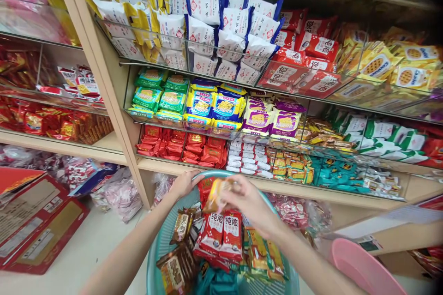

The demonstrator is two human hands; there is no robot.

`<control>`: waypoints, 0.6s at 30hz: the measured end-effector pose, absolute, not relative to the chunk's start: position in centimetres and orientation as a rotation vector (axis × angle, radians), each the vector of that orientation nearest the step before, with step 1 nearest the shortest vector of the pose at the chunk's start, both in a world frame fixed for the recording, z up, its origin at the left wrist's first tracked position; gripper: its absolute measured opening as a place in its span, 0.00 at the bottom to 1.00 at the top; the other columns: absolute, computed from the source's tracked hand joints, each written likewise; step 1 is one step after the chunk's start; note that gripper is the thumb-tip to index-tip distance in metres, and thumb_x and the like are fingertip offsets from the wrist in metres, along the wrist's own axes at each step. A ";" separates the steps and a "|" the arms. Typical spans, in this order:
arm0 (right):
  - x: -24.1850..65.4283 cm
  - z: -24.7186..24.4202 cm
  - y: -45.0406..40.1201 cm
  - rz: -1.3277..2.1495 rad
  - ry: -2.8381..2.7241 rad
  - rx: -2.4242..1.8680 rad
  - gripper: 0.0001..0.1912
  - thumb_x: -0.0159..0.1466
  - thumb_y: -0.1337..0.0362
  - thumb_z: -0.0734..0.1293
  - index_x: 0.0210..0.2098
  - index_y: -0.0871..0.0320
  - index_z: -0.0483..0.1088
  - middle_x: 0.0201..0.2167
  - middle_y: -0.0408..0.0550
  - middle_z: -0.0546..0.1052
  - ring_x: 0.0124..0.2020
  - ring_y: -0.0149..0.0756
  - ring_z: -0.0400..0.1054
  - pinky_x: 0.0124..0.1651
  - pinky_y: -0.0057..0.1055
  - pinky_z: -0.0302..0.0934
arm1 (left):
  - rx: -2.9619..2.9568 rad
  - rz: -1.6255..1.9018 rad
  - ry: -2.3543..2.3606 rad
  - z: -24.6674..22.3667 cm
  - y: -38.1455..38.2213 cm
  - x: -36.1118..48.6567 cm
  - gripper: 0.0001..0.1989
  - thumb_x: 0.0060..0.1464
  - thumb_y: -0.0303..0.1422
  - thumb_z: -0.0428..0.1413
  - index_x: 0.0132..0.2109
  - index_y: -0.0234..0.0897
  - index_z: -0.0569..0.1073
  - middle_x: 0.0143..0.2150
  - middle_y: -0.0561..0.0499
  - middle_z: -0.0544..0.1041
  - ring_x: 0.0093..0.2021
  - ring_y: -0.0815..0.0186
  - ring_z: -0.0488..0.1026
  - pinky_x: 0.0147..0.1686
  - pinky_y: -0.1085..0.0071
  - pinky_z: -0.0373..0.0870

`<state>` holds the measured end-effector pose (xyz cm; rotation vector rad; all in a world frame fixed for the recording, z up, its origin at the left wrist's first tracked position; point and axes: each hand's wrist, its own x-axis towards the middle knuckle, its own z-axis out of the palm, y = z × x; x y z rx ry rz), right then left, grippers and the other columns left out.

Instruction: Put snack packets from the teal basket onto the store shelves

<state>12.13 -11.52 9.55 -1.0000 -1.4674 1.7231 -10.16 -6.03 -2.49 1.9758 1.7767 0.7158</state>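
A teal plastic basket (161, 235) sits in front of me, filled with wrapped snacks. My left hand (185, 185) is closed on its far left rim. Over the far part of the basket, my right hand (242, 197) pinches a yellow-and-brown snack packet (215, 195), slightly blurred. Below that packet lie red-and-white biscuit packets (221, 237). Brown packets (177, 269) rest at the basket's left, yellow-and-green packets (261, 253) at its right, and teal packets (218, 281) at the near end. A red packet (205, 189) lies by the far rim.
Shelves with clear dividers rise ahead, holding white packets (204, 4), red packets (183, 147) and teal packets (335, 175). A red carton (38, 221) stands on the floor at left. To the right is a pink basin (363, 269). Bagged goods (121, 193) lie beneath the shelves.
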 end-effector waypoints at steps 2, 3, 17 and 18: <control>9.2 7.2 -12.4 1.793 -1.576 -1.095 0.22 0.50 0.61 0.71 0.42 0.55 0.62 0.26 0.38 0.73 0.25 0.31 0.70 0.28 0.27 0.65 | 1.960 0.773 1.681 -2.6 -5.9 -10.4 0.21 0.59 0.46 0.43 0.44 0.39 0.75 0.42 0.48 0.79 0.40 0.62 0.74 0.39 0.73 0.66; 8.0 6.1 -12.5 1.790 -1.646 -1.146 0.21 0.50 0.63 0.70 0.41 0.56 0.63 0.25 0.37 0.72 0.24 0.31 0.70 0.26 0.26 0.64 | 1.944 0.795 1.647 -2.6 -5.9 -10.5 0.21 0.59 0.45 0.44 0.42 0.38 0.75 0.40 0.49 0.79 0.39 0.63 0.74 0.38 0.73 0.66; 0.7 -1.2 -11.4 1.274 -2.191 -1.691 0.23 0.43 0.67 0.72 0.39 0.61 0.68 0.40 0.53 0.74 0.28 0.35 0.73 0.23 0.24 0.61 | 1.882 0.856 1.593 -3.5 -5.4 -11.0 0.22 0.57 0.47 0.44 0.43 0.39 0.76 0.38 0.50 0.79 0.38 0.62 0.74 0.40 0.72 0.67; 0.6 -1.6 -11.4 1.282 -2.186 -1.694 0.23 0.43 0.67 0.72 0.39 0.61 0.68 0.41 0.54 0.74 0.27 0.35 0.73 0.22 0.24 0.61 | 1.883 0.856 1.592 -3.5 -5.5 -11.0 0.22 0.58 0.47 0.44 0.43 0.39 0.76 0.39 0.50 0.79 0.38 0.62 0.74 0.40 0.72 0.67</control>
